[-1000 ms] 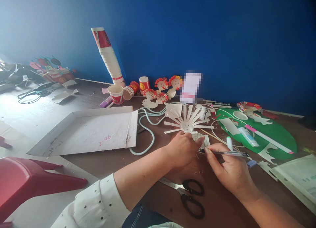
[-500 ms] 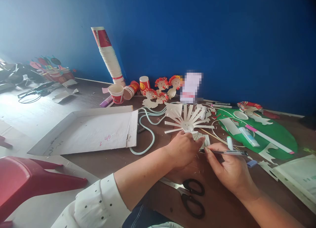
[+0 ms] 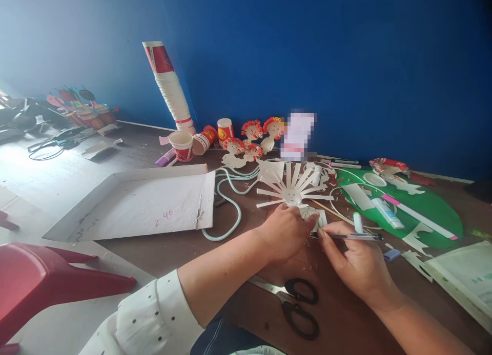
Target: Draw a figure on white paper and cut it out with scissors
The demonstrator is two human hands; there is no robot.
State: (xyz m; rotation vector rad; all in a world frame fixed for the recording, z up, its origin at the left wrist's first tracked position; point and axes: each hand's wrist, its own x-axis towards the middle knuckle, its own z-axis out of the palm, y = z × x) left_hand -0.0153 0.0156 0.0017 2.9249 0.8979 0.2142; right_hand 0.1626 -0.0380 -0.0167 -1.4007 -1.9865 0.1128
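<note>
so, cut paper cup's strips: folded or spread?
Spread: the strips fan outward from the middle of the cut paper cup, beyond the left hand.

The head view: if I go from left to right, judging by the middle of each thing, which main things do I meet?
Red stool → tall cup stack → pale cable → fringed paper face → right hand holding a pen → pink-capped marker.

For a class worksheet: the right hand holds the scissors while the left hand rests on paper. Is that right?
Not quite: the head view shows the right hand holding a pen, not the scissors; the left hand does rest on paper.
</note>
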